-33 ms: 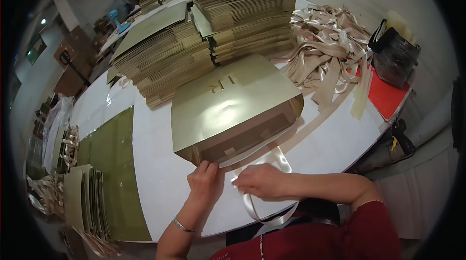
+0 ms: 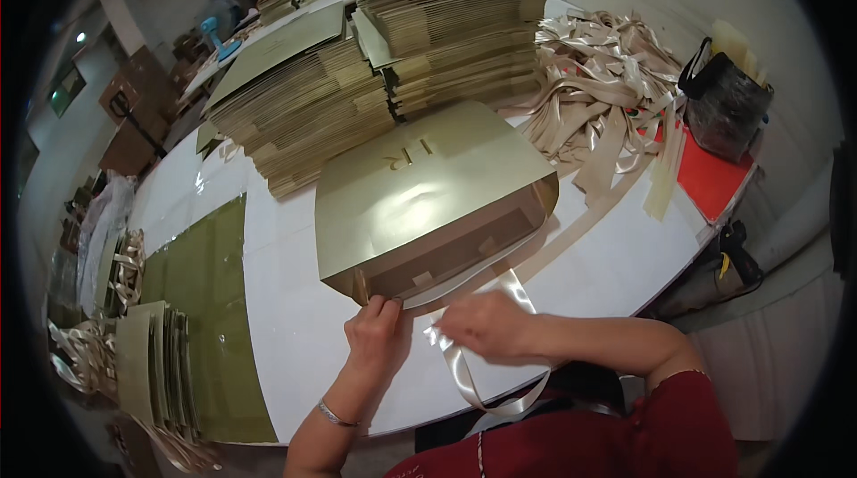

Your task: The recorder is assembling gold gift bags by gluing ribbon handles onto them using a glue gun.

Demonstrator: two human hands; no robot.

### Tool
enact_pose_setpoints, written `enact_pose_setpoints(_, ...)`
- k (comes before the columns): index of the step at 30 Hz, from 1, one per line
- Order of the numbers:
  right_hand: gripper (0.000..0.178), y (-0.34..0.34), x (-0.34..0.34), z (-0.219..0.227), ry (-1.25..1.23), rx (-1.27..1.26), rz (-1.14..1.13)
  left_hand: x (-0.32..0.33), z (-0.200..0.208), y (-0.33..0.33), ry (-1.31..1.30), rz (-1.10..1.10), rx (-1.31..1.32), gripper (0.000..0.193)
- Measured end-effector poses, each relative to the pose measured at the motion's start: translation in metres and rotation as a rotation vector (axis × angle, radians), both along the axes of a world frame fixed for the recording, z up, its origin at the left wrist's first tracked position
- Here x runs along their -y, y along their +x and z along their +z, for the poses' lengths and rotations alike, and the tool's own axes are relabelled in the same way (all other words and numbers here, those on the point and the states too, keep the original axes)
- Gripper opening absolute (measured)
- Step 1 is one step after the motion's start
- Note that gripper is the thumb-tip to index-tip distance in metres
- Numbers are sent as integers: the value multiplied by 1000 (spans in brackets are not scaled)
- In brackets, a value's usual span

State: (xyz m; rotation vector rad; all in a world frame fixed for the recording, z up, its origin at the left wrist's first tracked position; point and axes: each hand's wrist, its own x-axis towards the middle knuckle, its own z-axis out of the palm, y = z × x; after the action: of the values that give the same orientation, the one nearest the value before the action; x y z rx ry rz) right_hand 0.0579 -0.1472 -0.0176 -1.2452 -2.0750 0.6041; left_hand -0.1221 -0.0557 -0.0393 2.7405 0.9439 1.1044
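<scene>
A gold paper bag (image 2: 384,201) lies flat on the table with its mouth toward me. My left hand (image 2: 373,333) is closed, fingers pinching the near left corner of the bag's mouth. A shiny cream ribbon (image 2: 466,378) runs from the mouth's lower edge and loops down over the table's front edge. Just right of the left hand, my right hand (image 2: 489,324) is closed on this ribbon near its end; motion blurs its fingers a little. The inside of the bag is shadowed, with small tape-like patches near the rim.
Tall stacks of flat gold bags (image 2: 451,27) stand behind the bag. A heap of loose ribbons (image 2: 607,85) lies at the back right, beside a red sheet (image 2: 714,176) and a black wrapped container (image 2: 728,103). Finished-looking bags with ribbons (image 2: 161,371) stand at left on a green mat (image 2: 214,326).
My right hand has lifted and shifted slightly away from me, baring more of the ribbon beneath it. The left hand and the bag stay put.
</scene>
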Motion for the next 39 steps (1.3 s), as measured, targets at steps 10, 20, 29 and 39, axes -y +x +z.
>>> enact_pose_setpoints(10, 20, 11, -55, -12, -145, 252, -328, 4, 0, 7, 6, 3, -54, 11)
enact_pose_setpoints(20, 23, 85, 14, 22, 146, 198, -310, 4, 9, 10, 75, -19, 33, 16)
enact_pose_setpoints(29, 11, 83, 73, -21, 143, 230, -395, 7, 9, 21, 80, -61, 1, 15)
enact_pose_setpoints(39, 32, 86, 58, 11, 14, 93, -518, 14, 15, 25, 53, -72, -9, 17)
